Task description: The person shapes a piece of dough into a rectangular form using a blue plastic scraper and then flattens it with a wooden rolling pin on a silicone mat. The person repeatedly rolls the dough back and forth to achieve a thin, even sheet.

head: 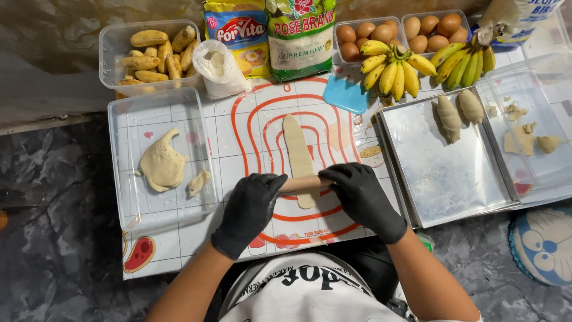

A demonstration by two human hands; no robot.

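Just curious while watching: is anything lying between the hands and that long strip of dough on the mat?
Only the rolling pin: both hands, left hand and right hand, press it across the dough strip.

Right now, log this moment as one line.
left hand on wooden rolling pin | right hand on pin | pin across long flat dough strip

Bright, even overhead light, soft short shadows under the gloved hands. Mild glare on the metal tray (444, 173) at the mat's right edge and on the clear lid (128, 197) at its left edge. Sharp focus mid-frame; slight wide-angle bending and softness toward corners.
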